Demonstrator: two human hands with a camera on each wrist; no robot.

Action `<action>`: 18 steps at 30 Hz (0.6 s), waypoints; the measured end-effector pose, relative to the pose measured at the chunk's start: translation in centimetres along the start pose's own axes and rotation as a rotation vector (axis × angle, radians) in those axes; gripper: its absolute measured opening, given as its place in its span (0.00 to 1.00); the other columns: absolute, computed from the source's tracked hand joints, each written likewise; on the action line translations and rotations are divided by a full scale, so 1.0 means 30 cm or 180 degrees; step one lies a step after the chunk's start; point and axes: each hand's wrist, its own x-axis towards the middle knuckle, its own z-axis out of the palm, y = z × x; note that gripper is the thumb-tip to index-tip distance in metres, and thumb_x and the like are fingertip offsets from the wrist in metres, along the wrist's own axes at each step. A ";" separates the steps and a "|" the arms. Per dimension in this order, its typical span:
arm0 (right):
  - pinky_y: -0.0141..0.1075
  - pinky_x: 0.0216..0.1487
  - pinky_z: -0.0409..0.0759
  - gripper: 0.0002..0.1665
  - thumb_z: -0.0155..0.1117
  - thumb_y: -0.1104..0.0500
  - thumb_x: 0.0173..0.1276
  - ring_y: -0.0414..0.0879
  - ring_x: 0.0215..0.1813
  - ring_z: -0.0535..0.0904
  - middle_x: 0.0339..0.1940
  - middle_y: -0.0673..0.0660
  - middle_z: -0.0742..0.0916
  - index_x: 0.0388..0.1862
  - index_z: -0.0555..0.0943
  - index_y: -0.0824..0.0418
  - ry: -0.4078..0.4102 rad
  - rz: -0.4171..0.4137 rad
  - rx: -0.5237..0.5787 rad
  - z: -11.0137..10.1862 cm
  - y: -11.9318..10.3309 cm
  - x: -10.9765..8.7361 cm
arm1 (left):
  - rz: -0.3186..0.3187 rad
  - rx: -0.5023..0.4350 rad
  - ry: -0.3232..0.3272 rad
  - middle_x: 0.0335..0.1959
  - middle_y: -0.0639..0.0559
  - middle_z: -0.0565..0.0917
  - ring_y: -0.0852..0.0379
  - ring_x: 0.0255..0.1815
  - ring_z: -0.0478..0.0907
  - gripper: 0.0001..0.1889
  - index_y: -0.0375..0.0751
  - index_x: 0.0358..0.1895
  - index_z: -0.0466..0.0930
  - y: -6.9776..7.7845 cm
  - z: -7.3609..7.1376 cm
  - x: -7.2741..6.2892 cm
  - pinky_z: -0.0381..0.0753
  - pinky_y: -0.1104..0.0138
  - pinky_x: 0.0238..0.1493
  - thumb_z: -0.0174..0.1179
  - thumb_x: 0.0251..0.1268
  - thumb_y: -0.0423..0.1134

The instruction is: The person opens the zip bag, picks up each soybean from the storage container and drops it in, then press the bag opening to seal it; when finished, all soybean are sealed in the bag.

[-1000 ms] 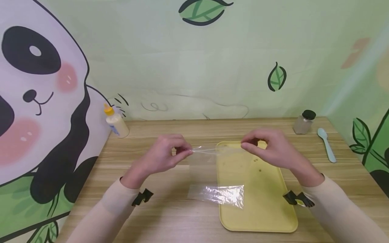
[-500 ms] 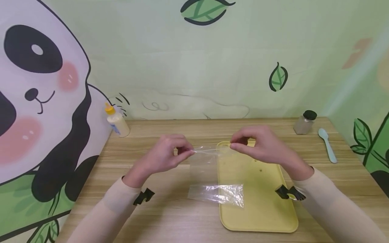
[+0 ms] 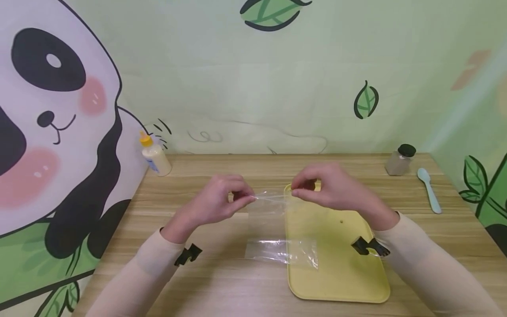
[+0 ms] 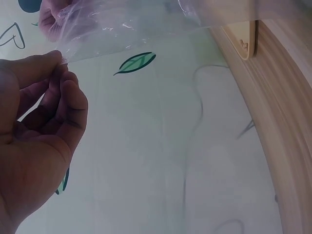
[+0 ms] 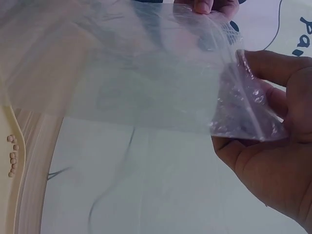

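A clear plastic zip bag (image 3: 267, 224) hangs between both hands, its lower part overlapping the yellow tray (image 3: 336, 279) in the head view. My left hand (image 3: 218, 200) pinches the bag's top left corner between thumb and fingertips, as the left wrist view also shows. At the zip strip (image 5: 233, 68), my right hand (image 3: 330, 187) pinches the top edge with thumb and index finger, part of the way in from the right corner. That corner of the bag lies along the right palm in the right wrist view.
Several small beige pellets (image 5: 13, 156) lie near the tray's far edge. A cream bottle with a yellow cap (image 3: 156, 160) stands back left. At the back right are a black-lidded jar (image 3: 398, 163) and a light blue spoon (image 3: 429, 191). A patterned wall rises behind the table.
My right hand has slid leftward along the bag's top edge, closer to the left hand. The left hand keeps its pinch at the corner. The head view has shifted slightly.
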 end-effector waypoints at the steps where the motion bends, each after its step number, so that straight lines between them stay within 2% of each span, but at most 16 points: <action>1: 0.35 0.28 0.82 0.02 0.70 0.61 0.61 0.33 0.29 0.77 0.30 0.43 0.86 0.33 0.86 0.55 -0.0016 -0.0015 -0.0023 0.000 0.000 0.001 | -0.0006 -0.0007 -0.0010 0.28 0.55 0.84 0.66 0.25 0.74 0.04 0.40 0.32 0.87 0.001 0.000 0.000 0.80 0.70 0.21 0.65 0.63 0.35; 6: 0.31 0.27 0.80 0.02 0.69 0.62 0.62 0.33 0.27 0.75 0.29 0.43 0.86 0.32 0.86 0.54 -0.0094 -0.0002 -0.0146 0.000 -0.006 0.004 | -0.0057 -0.0029 -0.0076 0.27 0.57 0.82 0.66 0.26 0.74 0.03 0.41 0.32 0.86 0.002 0.007 -0.003 0.80 0.71 0.23 0.65 0.62 0.36; 11: 0.27 0.26 0.76 0.03 0.69 0.63 0.62 0.32 0.26 0.74 0.27 0.43 0.85 0.31 0.85 0.54 -0.0120 0.0025 -0.0257 0.002 -0.012 0.006 | -0.0065 0.0040 -0.0125 0.29 0.57 0.81 0.65 0.30 0.75 0.06 0.40 0.37 0.85 0.012 0.010 0.000 0.80 0.73 0.30 0.67 0.60 0.38; 15: 0.30 0.26 0.77 0.04 0.68 0.64 0.63 0.32 0.26 0.74 0.27 0.43 0.85 0.31 0.85 0.54 -0.0114 0.0026 -0.0253 0.005 -0.012 0.007 | 0.0013 0.0092 -0.0090 0.37 0.54 0.82 0.61 0.36 0.77 0.14 0.38 0.45 0.83 0.018 0.012 0.009 0.83 0.70 0.39 0.69 0.57 0.39; 18: 0.30 0.26 0.78 0.05 0.67 0.64 0.64 0.32 0.27 0.74 0.27 0.42 0.85 0.31 0.85 0.54 -0.0129 0.0053 -0.0205 0.008 -0.013 0.009 | 0.0198 0.0111 0.0040 0.41 0.51 0.82 0.60 0.41 0.78 0.17 0.37 0.48 0.82 0.023 0.018 0.018 0.83 0.69 0.44 0.70 0.57 0.40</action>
